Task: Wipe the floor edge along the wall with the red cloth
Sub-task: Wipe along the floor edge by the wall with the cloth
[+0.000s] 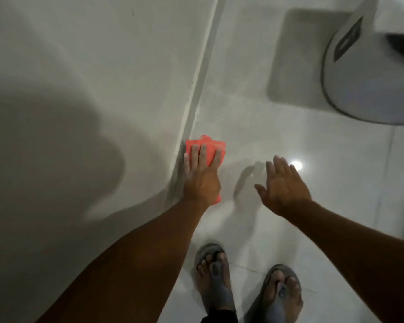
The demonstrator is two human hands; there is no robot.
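Left hand flat on the cloth, right at the wall line!

The left hand [202, 180] lies palm down with fingers spread over the folded red fabric cloth [209, 145], pressing it onto the glossy white tiled floor [278, 136] where its left edge butts against the pale skirting strip [196, 89] at the foot of the plain white wall [79, 78]; that flat press looks meant to drive the cloth into the corner seam. The right hand [283, 185] hovers open and empty to the right, fingers loosely splayed, probably for balance. Near the bottom, two feet in grey rubber sandals [214, 283] stand clear of the edge. Far right sits a rounded white plastic appliance base [359, 89], well apart from the cloth. The seam runs on far ahead, unwiped as far as I can judge.
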